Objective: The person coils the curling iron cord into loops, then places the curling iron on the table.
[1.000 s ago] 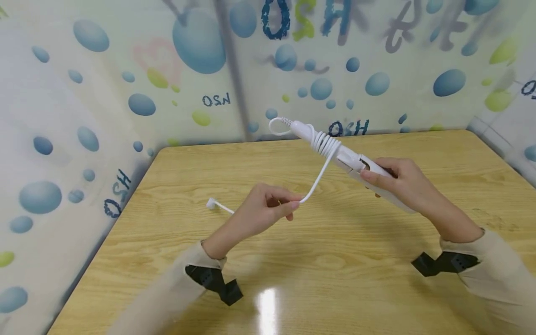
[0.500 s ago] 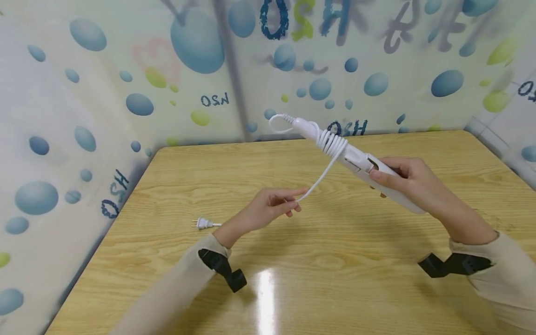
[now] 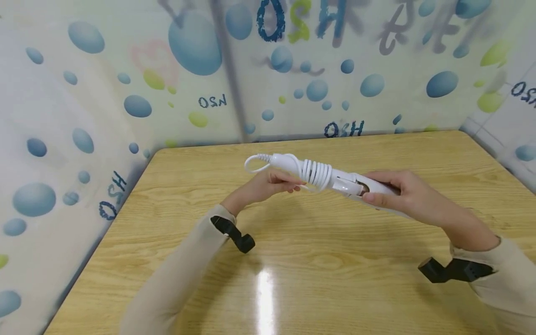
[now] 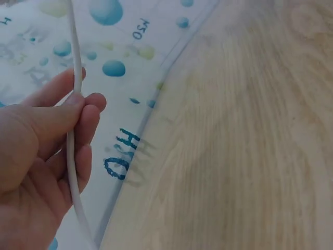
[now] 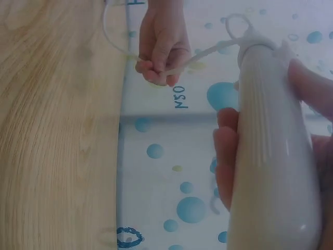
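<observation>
A white hair straightener (image 3: 345, 184) is held above the table, its left end slightly higher. My right hand (image 3: 404, 195) grips its right-hand part, fingers and thumb around the smooth casing, as the right wrist view also shows. Several turns of white power cord (image 3: 317, 174) wrap the other part, and a small loop leaves the left tip. My left hand (image 3: 268, 185) is close to the coil and pinches the loose length of cord (image 4: 74, 166) between thumb and fingers in the left wrist view. The plug is out of sight.
Below both hands spreads a wood-grain table (image 3: 326, 260). Walls covered with a printed sheet of blue and green drops (image 3: 317, 90) stand behind it and at its sides. Black camera mounts (image 3: 234, 233) sit on both sleeves.
The straightener has swung flatter, its left end dropping. My left hand has moved up and away, close behind the coil, still pinching the cord. The plug, visible on the left half a second ago, no longer shows.
</observation>
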The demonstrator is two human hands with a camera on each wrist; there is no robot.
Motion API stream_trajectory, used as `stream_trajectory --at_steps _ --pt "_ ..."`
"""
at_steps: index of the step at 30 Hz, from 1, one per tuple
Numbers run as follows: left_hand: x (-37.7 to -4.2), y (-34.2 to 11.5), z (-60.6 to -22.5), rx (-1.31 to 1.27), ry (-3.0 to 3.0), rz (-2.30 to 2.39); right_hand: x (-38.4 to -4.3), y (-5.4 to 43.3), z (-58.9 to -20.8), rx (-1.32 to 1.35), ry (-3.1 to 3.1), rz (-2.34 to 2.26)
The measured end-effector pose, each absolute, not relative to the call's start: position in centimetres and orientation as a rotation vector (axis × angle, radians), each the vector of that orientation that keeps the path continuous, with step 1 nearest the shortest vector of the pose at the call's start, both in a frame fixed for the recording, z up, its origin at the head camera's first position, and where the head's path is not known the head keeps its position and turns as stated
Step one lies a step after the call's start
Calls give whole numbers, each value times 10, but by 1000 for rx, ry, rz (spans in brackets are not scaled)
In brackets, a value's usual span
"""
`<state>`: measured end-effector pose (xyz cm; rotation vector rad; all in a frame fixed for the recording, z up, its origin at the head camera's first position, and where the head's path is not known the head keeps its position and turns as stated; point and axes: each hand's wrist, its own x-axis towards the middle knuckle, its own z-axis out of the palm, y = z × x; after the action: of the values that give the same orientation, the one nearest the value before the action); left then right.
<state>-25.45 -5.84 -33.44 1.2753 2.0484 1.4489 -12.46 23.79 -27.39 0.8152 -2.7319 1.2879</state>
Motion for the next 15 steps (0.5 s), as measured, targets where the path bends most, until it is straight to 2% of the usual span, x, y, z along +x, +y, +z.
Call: stream_trajectory --at_steps 4,8,15 --pt "-258 -63 -322 1136 2168 1442 -120 237 -272 957 -2758 1299" --pt "-260 -68 -307 1108 2247 1354 -120 237 -270 1075 -2821 1326" --pt "-270 -72 -298 1438 2125 1076 -119 240 -272 1160 -2797 1446"
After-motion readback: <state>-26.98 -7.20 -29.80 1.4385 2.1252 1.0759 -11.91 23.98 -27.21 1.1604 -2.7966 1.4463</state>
